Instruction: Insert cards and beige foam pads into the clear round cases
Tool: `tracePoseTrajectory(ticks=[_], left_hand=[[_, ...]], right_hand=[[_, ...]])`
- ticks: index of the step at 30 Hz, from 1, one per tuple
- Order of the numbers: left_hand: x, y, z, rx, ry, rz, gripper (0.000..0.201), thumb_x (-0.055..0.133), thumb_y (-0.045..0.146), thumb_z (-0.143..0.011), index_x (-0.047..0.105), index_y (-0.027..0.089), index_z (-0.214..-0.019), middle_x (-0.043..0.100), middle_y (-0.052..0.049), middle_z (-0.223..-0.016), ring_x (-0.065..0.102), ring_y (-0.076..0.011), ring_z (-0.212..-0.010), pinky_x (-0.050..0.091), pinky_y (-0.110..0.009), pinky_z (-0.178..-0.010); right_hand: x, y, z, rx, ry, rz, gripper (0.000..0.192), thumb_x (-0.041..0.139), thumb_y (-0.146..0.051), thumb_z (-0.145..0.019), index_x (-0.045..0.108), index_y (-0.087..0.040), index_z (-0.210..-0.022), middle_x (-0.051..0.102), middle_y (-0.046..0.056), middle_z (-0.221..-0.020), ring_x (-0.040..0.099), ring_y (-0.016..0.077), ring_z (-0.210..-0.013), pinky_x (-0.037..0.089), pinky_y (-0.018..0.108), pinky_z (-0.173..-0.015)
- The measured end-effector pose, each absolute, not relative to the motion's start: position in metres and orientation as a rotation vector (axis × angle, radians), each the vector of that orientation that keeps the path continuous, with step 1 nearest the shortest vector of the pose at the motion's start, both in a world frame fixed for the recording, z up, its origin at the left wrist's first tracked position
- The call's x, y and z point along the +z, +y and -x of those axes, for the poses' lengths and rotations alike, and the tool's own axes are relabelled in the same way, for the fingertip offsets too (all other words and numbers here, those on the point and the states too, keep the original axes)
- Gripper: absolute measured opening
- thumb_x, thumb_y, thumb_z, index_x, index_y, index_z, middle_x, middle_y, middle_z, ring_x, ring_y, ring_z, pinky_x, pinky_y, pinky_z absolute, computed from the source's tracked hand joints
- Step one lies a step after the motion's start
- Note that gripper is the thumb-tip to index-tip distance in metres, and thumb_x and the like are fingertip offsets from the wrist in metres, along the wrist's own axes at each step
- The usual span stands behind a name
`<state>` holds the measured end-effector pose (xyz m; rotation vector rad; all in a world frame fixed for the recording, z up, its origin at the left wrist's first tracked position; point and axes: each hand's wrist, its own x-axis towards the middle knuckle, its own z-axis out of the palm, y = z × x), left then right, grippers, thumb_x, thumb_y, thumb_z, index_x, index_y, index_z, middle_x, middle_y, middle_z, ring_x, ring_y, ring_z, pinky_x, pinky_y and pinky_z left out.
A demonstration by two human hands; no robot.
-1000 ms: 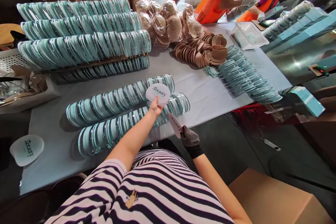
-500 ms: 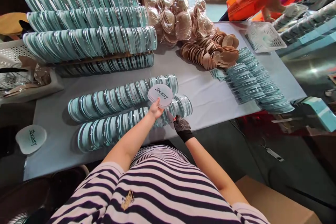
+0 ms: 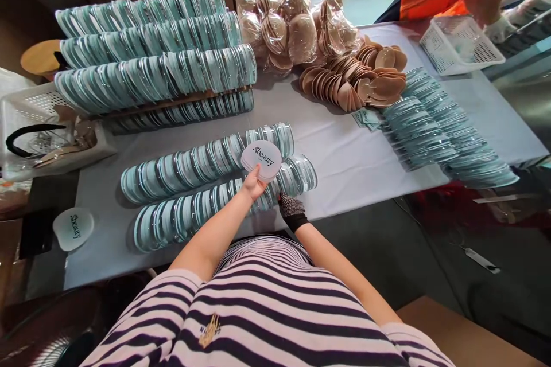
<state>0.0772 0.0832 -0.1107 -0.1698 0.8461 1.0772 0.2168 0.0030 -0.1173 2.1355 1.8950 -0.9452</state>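
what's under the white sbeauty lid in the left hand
Under the white lid in the left hand lie two rows of teal cases. The cases right beneath it are covered.

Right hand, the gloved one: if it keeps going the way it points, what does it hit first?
Probably the near row of teal cases: the right hand points up and left at the row's end and looks about in contact already, though depth is unclear.
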Motion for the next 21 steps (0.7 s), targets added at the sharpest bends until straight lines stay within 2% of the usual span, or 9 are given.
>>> tracePoseTrajectory(ticks=[4, 6, 8, 11, 13, 15, 18, 21], left_hand=[[-0.110, 0.082, -0.079, 1.085, 0.867, 0.170, 0.036, 0.048, 0.025, -0.098, 0.056, 0.016, -0.132, 0.063, -0.011, -0.133, 0.058, -0.0202, -0.125, 0.047, -0.038, -0.108], [-0.109, 0.080, -0.079, 1.090, 0.889, 0.161, 0.037, 0.050, 0.024, -0.097, 0.056, 0.016, -0.132, 0.064, -0.011, -0.132, 0.060, -0.0207, -0.122, 0.048, -0.039, -0.107], [-0.108, 0.079, -0.080, 1.089, 0.925, 0.154, 0.036, 0.051, 0.024, -0.096, 0.056, 0.016, -0.131, 0.065, -0.012, -0.129, 0.063, -0.0210, -0.119, 0.050, -0.039, -0.105], [-0.107, 0.078, -0.080, 1.065, 0.997, 0.137, 0.036, 0.051, 0.025, -0.096, 0.057, 0.014, -0.130, 0.069, -0.013, -0.123, 0.066, -0.0218, -0.112, 0.054, -0.037, -0.098], [-0.107, 0.077, -0.080, 1.050, 1.039, 0.118, 0.037, 0.050, 0.026, -0.096, 0.057, 0.014, -0.130, 0.070, -0.013, -0.120, 0.068, -0.0220, -0.109, 0.056, -0.036, -0.095], [-0.109, 0.077, -0.078, 1.043, 1.063, 0.098, 0.037, 0.049, 0.025, -0.097, 0.056, 0.016, -0.131, 0.070, -0.011, -0.120, 0.068, -0.0209, -0.109, 0.056, -0.035, -0.096], [-0.114, 0.076, -0.072, 1.018, 1.083, 0.069, 0.039, 0.047, 0.025, -0.097, 0.054, 0.023, -0.136, 0.070, -0.008, -0.122, 0.065, -0.0192, -0.115, 0.052, -0.033, -0.102], [-0.121, 0.072, -0.063, 0.951, 1.047, 0.014, 0.044, 0.049, 0.031, -0.096, 0.048, 0.031, -0.141, 0.069, -0.006, -0.124, 0.059, -0.0201, -0.123, 0.046, -0.037, -0.109]], right_hand=[[-0.113, 0.004, -0.222, -1.078, 1.862, -2.133, 0.025, 0.043, -0.022, -0.095, 0.065, -0.016, -0.105, 0.071, 0.018, -0.094, 0.068, 0.0270, -0.092, 0.049, 0.042, -0.081], [-0.111, 0.006, -0.222, -1.260, 1.841, -2.129, 0.026, 0.043, -0.027, -0.095, 0.062, -0.017, -0.111, 0.071, 0.014, -0.092, 0.069, 0.0220, -0.082, 0.052, 0.036, -0.073], [-0.110, 0.005, -0.220, -1.710, 1.732, -2.144, 0.035, 0.036, -0.034, -0.098, 0.051, -0.020, -0.127, 0.071, 0.010, -0.093, 0.067, 0.0164, -0.070, 0.051, 0.029, -0.063], [-0.112, 0.000, -0.214, -2.636, 1.226, -2.091, 0.042, 0.030, -0.036, -0.099, 0.035, -0.025, -0.139, 0.069, 0.006, -0.093, 0.060, 0.0113, -0.058, 0.046, 0.023, -0.054], [-0.114, -0.001, -0.210, -2.954, 0.961, -2.016, 0.044, 0.033, -0.036, -0.098, 0.032, -0.027, -0.141, 0.067, 0.002, -0.083, 0.056, 0.0104, -0.052, 0.044, 0.022, -0.051], [-0.115, 0.003, -0.207, -2.877, 0.982, -2.016, 0.049, 0.039, -0.034, -0.095, 0.031, -0.026, -0.143, 0.061, -0.003, -0.065, 0.051, 0.0116, -0.044, 0.042, 0.022, -0.047], [-0.116, 0.014, -0.208, -2.432, 1.223, -2.066, 0.048, 0.042, -0.034, -0.093, 0.042, -0.020, -0.139, 0.052, -0.005, -0.047, 0.049, 0.0151, -0.038, 0.043, 0.025, -0.044], [-0.117, 0.021, -0.209, -1.980, 1.534, -2.265, 0.037, 0.037, -0.039, -0.096, 0.067, -0.020, -0.106, 0.063, 0.005, -0.057, 0.062, 0.0199, -0.053, 0.051, 0.031, -0.056]])
